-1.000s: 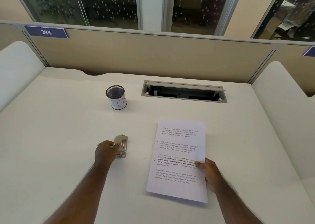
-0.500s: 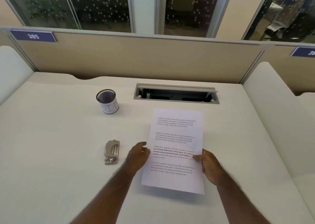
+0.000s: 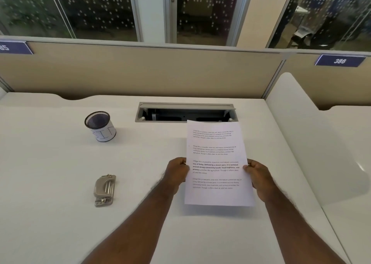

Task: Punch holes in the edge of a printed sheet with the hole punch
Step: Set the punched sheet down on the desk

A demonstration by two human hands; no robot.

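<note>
A white printed sheet point(image 3: 215, 159) with several paragraphs of text is held up off the white desk point(image 3: 50, 213). My left hand point(image 3: 176, 172) grips its left edge and my right hand point(image 3: 259, 174) grips its right edge, both about halfway down the page. The small metal hole punch point(image 3: 104, 189) lies flat on the desk to the left, well apart from my left hand, with nothing in it.
A black mesh pen cup point(image 3: 100, 126) with a white paper label stands at the back left. An open cable tray slot point(image 3: 186, 113) is set into the desk behind the sheet. A beige partition point(image 3: 140, 73) closes the back; a white side divider point(image 3: 313, 139) stands on the right.
My left hand left the hole punch, moved right and took the sheet's left edge. The sheet, held by my right hand before, is now lifted in both hands.
</note>
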